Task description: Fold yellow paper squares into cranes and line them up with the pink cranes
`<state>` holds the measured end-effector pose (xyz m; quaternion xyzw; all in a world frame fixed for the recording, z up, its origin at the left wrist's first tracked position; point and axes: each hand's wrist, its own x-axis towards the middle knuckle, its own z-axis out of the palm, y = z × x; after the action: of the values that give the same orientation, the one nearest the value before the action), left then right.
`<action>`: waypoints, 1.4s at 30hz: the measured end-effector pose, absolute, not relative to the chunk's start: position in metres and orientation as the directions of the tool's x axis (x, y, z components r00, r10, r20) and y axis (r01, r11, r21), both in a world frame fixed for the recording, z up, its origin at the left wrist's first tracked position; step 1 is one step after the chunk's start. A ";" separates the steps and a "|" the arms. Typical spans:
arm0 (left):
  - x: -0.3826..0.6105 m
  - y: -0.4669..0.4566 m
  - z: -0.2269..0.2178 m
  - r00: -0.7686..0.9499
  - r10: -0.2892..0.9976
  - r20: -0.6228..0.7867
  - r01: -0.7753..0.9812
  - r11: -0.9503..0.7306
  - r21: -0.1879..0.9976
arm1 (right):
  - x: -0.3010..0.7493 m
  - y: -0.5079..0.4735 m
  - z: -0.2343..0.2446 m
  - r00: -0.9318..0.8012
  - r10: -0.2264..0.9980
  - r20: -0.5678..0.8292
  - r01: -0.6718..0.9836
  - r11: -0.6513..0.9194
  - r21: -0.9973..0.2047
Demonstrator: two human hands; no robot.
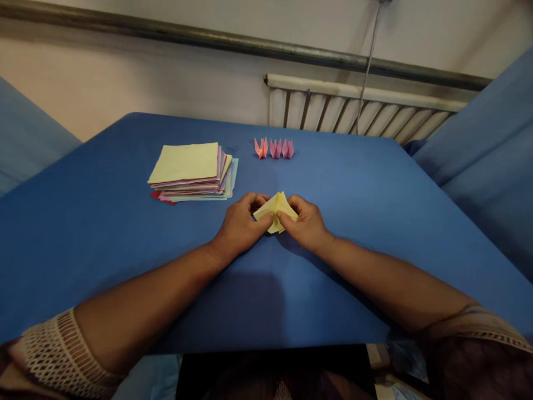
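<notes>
A small yellow sheet of folded paper (276, 206) is held between my two hands over the middle of the table. My left hand (244, 222) pinches its left side, thumb on the near face and fingers behind. On the right side my right hand (307, 222) grips it the same way, its thumb close to the other thumb near the centre crease. The paper has a pointed top and flares out to both sides. My fingertips behind it are partly hidden.
A stack of coloured paper (189, 164), yellow on top, lies left of my hands. Folded paper figures stand farther back: an orange one (261, 148) and two pink-purple ones (282, 149). They sit on the blue table (353, 183). Behind it are a radiator (333, 108) and a pipe (250, 45).
</notes>
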<state>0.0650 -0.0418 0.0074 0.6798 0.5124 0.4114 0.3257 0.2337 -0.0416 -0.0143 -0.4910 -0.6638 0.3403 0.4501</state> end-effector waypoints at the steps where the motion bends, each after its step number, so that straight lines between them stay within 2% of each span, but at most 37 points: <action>1: 0.066 -0.042 0.007 0.132 0.967 0.219 0.447 -0.255 0.858 | 0.233 -0.043 -0.012 -0.136 0.949 0.285 0.366 0.315 -0.875; 4: 0.066 -0.042 0.008 0.094 0.978 0.187 0.453 -0.209 0.866 | 0.233 -0.046 -0.010 -0.154 0.943 0.295 0.373 0.332 -0.866; 11: 0.065 -0.038 0.008 -0.014 0.991 0.129 0.266 -0.121 0.956 | 0.233 -0.032 -0.022 -0.082 0.989 0.123 0.185 0.136 -0.973; 13: 0.064 -0.036 0.008 -0.026 0.994 0.109 0.291 -0.097 0.952 | 0.232 -0.030 -0.024 -0.065 0.993 0.098 0.106 0.104 -0.989; 16: 0.062 -0.035 0.008 -0.017 0.994 0.104 0.433 -0.086 0.897 | 0.233 -0.029 -0.024 -0.086 0.993 0.084 0.048 0.089 -0.995; 23: 0.058 -0.040 0.015 0.172 0.960 0.220 0.646 -0.278 0.711 | 0.240 -0.041 -0.014 -0.203 0.947 0.248 0.358 0.307 -0.882; 26: 0.057 -0.041 0.017 0.226 0.954 0.195 0.720 -0.299 0.627 | 0.239 -0.044 -0.011 -0.256 0.929 0.266 0.411 0.354 -0.840; 29: 0.054 -0.037 0.018 0.187 0.964 0.190 0.752 -0.265 0.604 | 0.238 -0.042 -0.011 -0.245 0.938 0.245 0.427 0.331 -0.841; 32: 0.051 -0.032 0.016 0.131 0.975 0.181 0.735 -0.218 0.642 | 0.238 -0.039 -0.014 -0.221 0.957 0.188 0.394 0.264 -0.880; 34: 0.050 -0.030 0.015 0.137 0.975 0.173 0.670 -0.220 0.709 | 0.238 -0.037 -0.016 -0.230 0.959 0.165 0.359 0.241 -0.902; 38: 0.054 -0.032 0.016 0.140 0.983 0.123 0.410 -0.171 0.896 | 0.237 -0.035 -0.019 -0.246 0.952 0.184 0.227 0.241 -0.944; 42: 0.058 -0.039 0.021 0.090 0.990 0.110 0.208 -0.127 0.970 | 0.237 -0.035 -0.016 -0.247 0.947 0.204 0.026 0.217 -0.976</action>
<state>0.0580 -0.0385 0.0205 0.5989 0.5000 0.4525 0.4319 0.2370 -0.0347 -0.0163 -0.3921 -0.6208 0.4878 0.4721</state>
